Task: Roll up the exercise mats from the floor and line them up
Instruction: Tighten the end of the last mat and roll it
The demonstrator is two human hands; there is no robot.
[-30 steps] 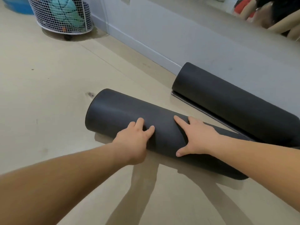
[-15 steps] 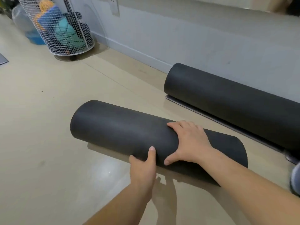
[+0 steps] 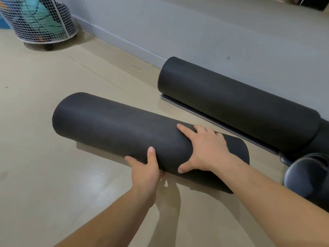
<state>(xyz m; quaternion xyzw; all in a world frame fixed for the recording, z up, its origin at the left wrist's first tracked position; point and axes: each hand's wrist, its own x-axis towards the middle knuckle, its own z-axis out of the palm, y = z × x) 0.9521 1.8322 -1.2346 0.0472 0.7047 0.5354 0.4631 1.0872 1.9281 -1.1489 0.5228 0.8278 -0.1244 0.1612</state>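
Left grip point(image 3: 145, 169) clasps rolled mat point(image 3: 106, 125) from below; right grip point(image 3: 204, 148) spread flat on top

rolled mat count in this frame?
2 for sure: near rolled mat on the floor, held by left hand and right hand; far rolled mat along the wall. The dark shapes cut off at right may be more.

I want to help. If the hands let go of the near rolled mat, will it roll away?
Likely: the near mat is a round tube, the floor shiny. It may also unroll: no strap shows; the left hand grips it, the right hand presses it.
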